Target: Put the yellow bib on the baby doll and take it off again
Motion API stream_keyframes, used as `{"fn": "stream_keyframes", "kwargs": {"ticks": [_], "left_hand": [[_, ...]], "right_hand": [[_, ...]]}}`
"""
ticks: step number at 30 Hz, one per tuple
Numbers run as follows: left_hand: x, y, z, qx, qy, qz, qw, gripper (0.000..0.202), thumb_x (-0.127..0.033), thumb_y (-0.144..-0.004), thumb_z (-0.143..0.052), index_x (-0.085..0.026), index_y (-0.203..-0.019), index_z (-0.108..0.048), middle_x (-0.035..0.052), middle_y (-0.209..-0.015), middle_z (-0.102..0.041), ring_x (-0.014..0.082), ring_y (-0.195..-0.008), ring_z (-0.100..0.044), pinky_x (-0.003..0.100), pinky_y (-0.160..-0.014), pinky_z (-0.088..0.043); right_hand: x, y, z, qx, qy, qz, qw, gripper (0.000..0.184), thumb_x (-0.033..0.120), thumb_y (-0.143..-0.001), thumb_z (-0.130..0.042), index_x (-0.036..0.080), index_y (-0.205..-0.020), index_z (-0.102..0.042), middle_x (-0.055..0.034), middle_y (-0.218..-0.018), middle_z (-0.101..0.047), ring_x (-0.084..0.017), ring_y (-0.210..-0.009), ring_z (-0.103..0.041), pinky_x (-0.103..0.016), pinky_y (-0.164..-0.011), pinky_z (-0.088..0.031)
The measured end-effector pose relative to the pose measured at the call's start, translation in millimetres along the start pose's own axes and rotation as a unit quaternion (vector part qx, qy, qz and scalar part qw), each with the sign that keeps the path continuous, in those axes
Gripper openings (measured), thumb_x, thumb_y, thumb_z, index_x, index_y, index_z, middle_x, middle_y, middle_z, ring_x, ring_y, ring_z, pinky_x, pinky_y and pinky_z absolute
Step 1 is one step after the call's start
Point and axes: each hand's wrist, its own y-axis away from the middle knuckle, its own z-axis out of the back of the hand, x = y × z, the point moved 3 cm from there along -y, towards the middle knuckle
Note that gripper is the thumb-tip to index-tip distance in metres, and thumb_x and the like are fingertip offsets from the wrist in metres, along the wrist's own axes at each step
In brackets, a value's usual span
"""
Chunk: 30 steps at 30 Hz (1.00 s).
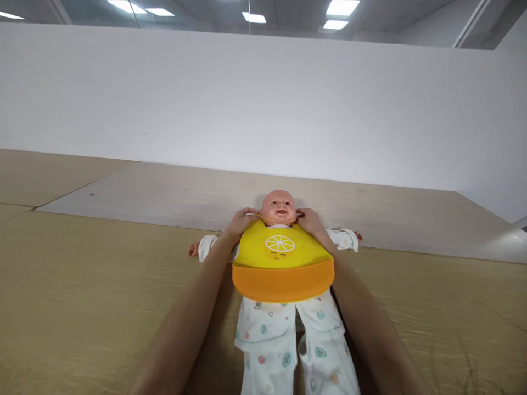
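A baby doll in white patterned clothes lies face up with its arms spread. Across its chest is a yellow bib with a white citrus slice, a smiling face and an orange catch pocket. My left hand is closed at the bib's neck strap, beside the doll's head on the left. On the other side of the neck, my right hand grips the strap with bent fingers. The strap ends behind the doll's neck are hidden.
Under the doll is a wood-coloured surface, with a paler board beyond it. A white wall rises behind, topped by glass panels. The doll's patterned trousers reach toward me between my forearms.
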Motion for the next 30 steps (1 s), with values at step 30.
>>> {"fn": "stream_keyframes", "kwargs": {"ticks": [30], "left_hand": [[-26, 154, 3.9, -0.032, 0.166, -0.060, 0.984, 0.033, -0.041, -0.065, -0.077, -0.020, -0.090, -0.072, 0.0059, -0.106, -0.069, 0.0198, -0.094, -0.063, 0.024, -0.068, -0.052]], "right_hand": [[2, 160, 48, 0.114, -0.447, 0.001, 0.887, 0.047, 0.036, -0.065, -0.076, 0.022, -0.108, -0.063, -0.0030, -0.091, -0.066, -0.010, -0.071, -0.057, -0.018, -0.052, -0.037]]}}
